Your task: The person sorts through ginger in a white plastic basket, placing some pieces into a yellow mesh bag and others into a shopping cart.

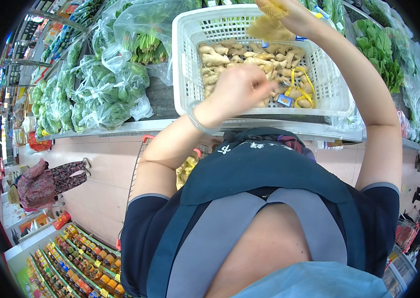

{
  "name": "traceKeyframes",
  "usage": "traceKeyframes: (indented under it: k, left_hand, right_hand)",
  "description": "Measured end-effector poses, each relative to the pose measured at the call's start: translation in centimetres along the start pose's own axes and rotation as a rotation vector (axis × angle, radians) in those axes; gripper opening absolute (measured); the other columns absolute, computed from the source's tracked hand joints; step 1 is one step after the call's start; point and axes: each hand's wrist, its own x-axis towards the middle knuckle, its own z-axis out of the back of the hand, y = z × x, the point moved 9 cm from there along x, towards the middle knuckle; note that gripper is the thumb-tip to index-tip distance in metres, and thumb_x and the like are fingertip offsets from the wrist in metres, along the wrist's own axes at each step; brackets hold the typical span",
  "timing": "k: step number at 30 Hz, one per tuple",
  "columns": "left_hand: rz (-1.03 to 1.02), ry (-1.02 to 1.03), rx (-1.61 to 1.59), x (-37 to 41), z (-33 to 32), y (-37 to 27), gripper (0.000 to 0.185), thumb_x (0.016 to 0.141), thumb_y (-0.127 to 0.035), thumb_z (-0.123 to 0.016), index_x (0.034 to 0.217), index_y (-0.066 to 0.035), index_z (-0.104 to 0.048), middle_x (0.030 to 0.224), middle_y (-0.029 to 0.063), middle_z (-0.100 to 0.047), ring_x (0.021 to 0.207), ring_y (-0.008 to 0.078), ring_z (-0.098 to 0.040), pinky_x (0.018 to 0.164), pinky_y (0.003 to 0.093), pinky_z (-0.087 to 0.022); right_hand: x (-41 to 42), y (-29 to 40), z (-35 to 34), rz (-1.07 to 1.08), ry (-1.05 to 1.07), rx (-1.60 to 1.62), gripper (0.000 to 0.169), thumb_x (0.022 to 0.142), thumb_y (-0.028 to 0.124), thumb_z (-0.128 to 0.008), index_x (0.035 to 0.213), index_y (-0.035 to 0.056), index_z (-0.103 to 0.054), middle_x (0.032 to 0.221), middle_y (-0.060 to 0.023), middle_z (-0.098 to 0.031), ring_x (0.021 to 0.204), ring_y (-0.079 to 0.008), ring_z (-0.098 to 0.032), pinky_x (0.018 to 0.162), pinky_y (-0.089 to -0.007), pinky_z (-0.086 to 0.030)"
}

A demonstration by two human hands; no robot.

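Note:
A white plastic crate [188,78] with slotted walls stands before me, its bottom strewn with loose ginger roots [215,57]. At the crate's far right side, my right hand [292,15] grips a yellow mesh bag [272,9]. A blurred tan mass that looks like ginger hangs just below that hand. Over the middle of the crate is my left hand [237,89], with a pale bangle [197,117] at the wrist. Its fingers are curled and blurred, so whether they pinch anything is unclear. A yellow strap [309,87] with a blue tag [285,100] lies on the ginger.
Bagged green vegetables [109,89] fill the display left of the crate; leafy greens [379,56] lie to its right. A shopping cart [135,175] with yellow mesh bags [185,171] stands by my left side. A person [38,186] is in the aisle beyond a shelf of jars [83,260].

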Motion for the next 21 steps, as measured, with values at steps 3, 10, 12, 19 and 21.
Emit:
traceKeyframes:
  k: [3,10,12,19,21]
  left_hand:
    - [-0.079,-0.298,0.047,1.7,5.1,0.3,0.017,0.075,-0.012,-0.065,0.066,0.001,-0.059,0.065,0.0086,-0.057,0.06,0.0191,-0.055,0.055,0.0272,-0.042]
    - [0.131,-0.265,-0.408,4.0,5.1,4.5,0.014,0.081,-0.012,-0.059,0.081,0.002,-0.06,0.075,0.0065,-0.061,0.072,0.0114,-0.058,0.068,0.0242,-0.046]
    - [0.212,-0.195,-0.58,4.7,3.1,5.9,0.019,0.087,-0.014,-0.052,0.09,0.003,-0.059,0.079,0.0087,-0.063,0.076,0.0133,-0.06,0.071,0.0247,-0.048]
    - [0.652,0.028,-1.238,3.4,-6.0,9.9,0.027,0.092,-0.017,-0.039,0.103,0.002,-0.055,0.089,0.0136,-0.063,0.084,0.0194,-0.061,0.071,0.0279,-0.049]
    - [0.755,-0.06,-1.361,2.8,-8.1,11.5,0.022,0.09,-0.014,-0.041,0.1,0.001,-0.054,0.088,0.0105,-0.06,0.078,0.0179,-0.059,0.068,0.0286,-0.049]
  right_hand:
    - [-0.3,-0.1,-1.2,-0.225,0.067,0.454,0.037,0.092,0.033,-0.039,0.077,0.0032,-0.055,0.064,-0.0027,-0.053,0.058,-0.0148,-0.045,0.055,-0.0304,-0.039]
    - [-0.7,-1.0,0.1,-0.179,-0.082,0.093,0.036,0.092,0.032,-0.038,0.072,0.0055,-0.05,0.065,-0.0011,-0.049,0.061,-0.0136,-0.044,0.056,-0.0284,-0.036]
    - [-1.0,-3.4,-1.3,-0.106,-0.055,0.189,0.031,0.091,0.029,-0.043,0.073,0.0049,-0.052,0.064,-0.0014,-0.05,0.06,-0.0128,-0.045,0.055,-0.0278,-0.037]
    - [-4.1,-3.7,-5.4,-0.009,-0.26,0.15,0.027,0.088,0.027,-0.044,0.074,0.0052,-0.052,0.06,-0.0034,-0.046,0.058,-0.0198,-0.047,0.056,-0.0282,-0.035]
    - [-5.9,-2.6,-6.3,0.105,-0.274,-0.115,0.019,0.082,0.023,-0.05,0.076,0.0056,-0.053,0.077,-0.0077,-0.048,0.073,-0.0248,-0.046,0.067,-0.032,-0.035]
